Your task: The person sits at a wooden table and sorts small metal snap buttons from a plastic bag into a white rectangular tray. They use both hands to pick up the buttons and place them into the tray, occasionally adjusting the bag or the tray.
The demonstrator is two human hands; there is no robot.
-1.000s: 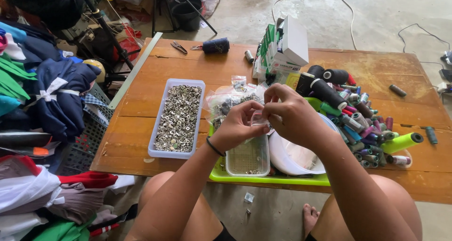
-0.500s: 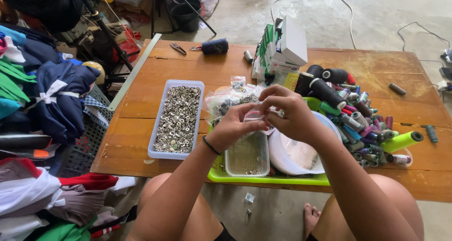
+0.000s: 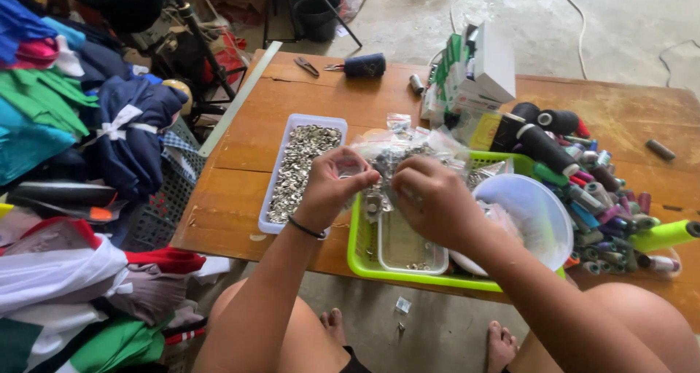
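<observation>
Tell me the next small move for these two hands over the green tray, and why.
Probably lower the small clear bag, pinched between left hand and right hand, toward the clear tub in the green tray: it sits directly under them.

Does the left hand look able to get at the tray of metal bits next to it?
Probably yes. The left hand hovers just right of the tray, nothing lies between them, and the tray is open-topped. It does pinch something small with the right hand.

wooden table (image 3: 240,161): white button tray (image 3: 281,198), green tray (image 3: 361,260), thread spools (image 3: 605,198), scissors (image 3: 307,67).
</observation>
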